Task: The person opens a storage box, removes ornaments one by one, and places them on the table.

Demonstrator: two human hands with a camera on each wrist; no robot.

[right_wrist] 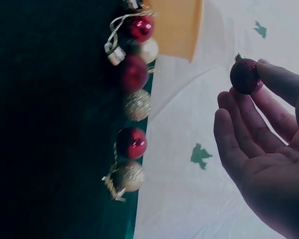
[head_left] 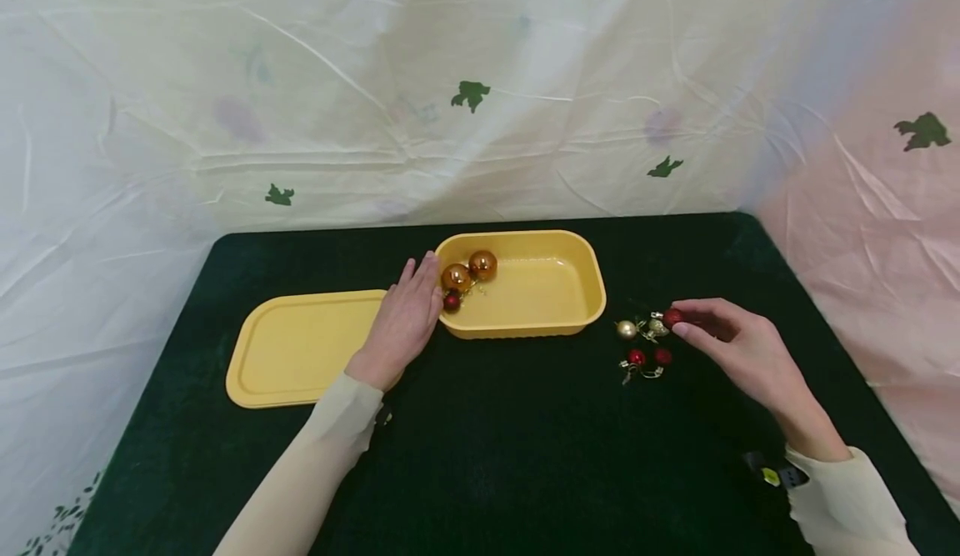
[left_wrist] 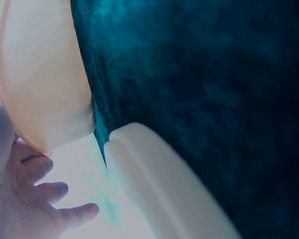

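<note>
Three baubles (head_left: 483, 265) inside yellow container (head_left: 540, 289), just right of left hand (head_left: 401, 314), whose straight fingers touch its wall. Right hand (head_left: 738, 356), well apart, pinches dark red glittery bauble (right_wrist: 245, 76), not yet in container. Red and gold ornaments (head_left: 637, 358) left of right hand, on desk (head_left: 480, 473), remain outside. Work looks partway; lid (head_left: 300, 348) off, left of left hand.

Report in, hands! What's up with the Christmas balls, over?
Right hand pinching dark-red bauble. Left hand at left end of yellow container. Loose baubles lie between right hand and container.
</note>
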